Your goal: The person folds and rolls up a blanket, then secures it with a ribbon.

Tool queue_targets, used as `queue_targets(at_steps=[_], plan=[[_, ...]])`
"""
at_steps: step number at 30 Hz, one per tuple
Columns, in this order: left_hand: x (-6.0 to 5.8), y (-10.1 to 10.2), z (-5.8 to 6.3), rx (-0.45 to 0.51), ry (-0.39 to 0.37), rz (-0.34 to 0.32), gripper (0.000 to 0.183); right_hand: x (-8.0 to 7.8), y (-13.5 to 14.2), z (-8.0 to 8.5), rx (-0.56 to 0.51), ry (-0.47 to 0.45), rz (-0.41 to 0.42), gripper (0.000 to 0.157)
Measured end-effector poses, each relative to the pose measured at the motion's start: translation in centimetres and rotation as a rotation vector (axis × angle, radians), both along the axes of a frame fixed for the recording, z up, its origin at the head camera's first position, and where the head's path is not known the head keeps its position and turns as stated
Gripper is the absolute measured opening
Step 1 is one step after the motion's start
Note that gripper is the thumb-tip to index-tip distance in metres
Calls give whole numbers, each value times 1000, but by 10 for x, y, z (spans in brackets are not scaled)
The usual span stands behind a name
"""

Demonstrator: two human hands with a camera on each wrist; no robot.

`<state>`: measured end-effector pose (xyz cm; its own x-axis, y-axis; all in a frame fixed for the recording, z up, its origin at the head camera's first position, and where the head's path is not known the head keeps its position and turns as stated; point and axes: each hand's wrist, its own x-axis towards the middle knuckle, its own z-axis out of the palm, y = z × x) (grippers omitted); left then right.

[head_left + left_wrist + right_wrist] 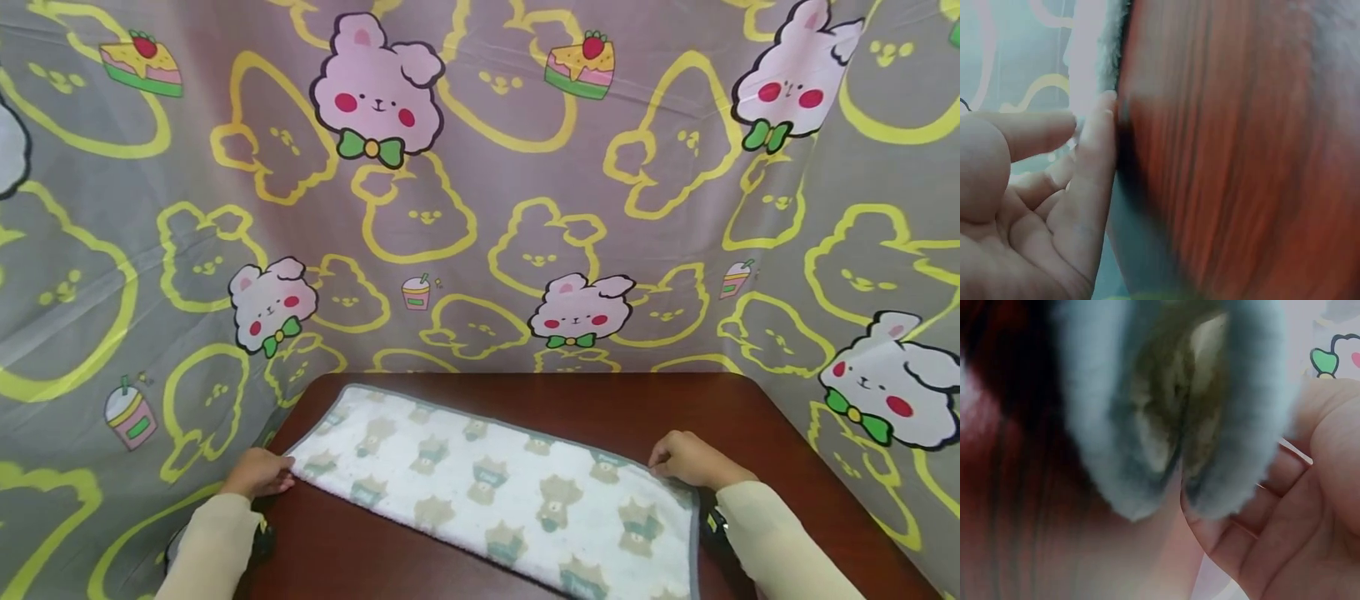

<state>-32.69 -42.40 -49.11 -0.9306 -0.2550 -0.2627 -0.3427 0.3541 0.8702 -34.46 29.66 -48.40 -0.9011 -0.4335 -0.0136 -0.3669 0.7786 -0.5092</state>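
Note:
A white fleecy towel [487, 483] with a brown and green bear print and grey edging lies folded in a long strip, slanting across the brown table. My left hand [260, 473] pinches its left end at the near corner. In the left wrist view, the thumb and forefinger of the left hand [1066, 162] meet at the fluffy edge. Toward the right end, my right hand [692, 460] pinches the far edge. Close up in the right wrist view, the towel [1241, 412] hangs in two rounded layers, one held by the right hand [1291, 506].
The dark brown wooden table [630, 400] has rounded back corners. A curtain [480, 183] printed with rabbits, cakes and cups surrounds it at the back and both sides, close to the table's edges.

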Motion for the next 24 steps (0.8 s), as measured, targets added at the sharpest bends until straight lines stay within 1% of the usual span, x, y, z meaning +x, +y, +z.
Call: queue_targets(at_steps=[6,10,13,17,21,24], plan=[[-7,1,-3,-4,9,19,23,4,-1,0,4,-60,-41,14],[-12,1,-4,4,29,24,23,6,1,1,7,-77,-27,15],[-15,2,-5,14,41,23,22,8,1,3,8,-87,-2,17],[-19,1,-6,22,52,26,20,12,0,5,11,-118,6,17],[-24,-2,-8,-1,57,33,19,16,-1,7,13,-160,2,17],[-28,-3,-9,-23,64,36,22,18,-1,7,17,-158,28,17]])
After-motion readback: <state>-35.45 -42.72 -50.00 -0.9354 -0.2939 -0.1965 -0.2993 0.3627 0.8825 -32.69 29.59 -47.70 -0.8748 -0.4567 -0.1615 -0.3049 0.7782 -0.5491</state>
